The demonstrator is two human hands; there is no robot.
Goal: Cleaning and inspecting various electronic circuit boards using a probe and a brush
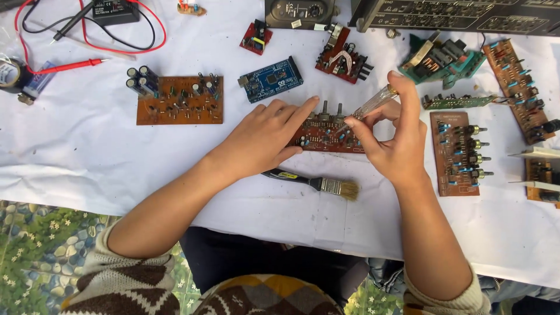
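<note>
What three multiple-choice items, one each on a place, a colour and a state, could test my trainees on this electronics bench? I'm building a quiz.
1. Where does the paintbrush lie?
A. Nearer the person than the red circuit board
B. On the multimeter
C. Beside the blue microcontroller board

2. What colour is the board with upright capacitors at far left?
A. Green
B. Orange-brown
C. White

3. What is the right hand doing?
A. Resting flat
B. Pinching a clear-handled screwdriver
C. Gripping the paintbrush

Answers: 1 A, it lies below the left hand; 2 B, the orange-brown board shows it; 3 B, fingers close around its handle.
</note>
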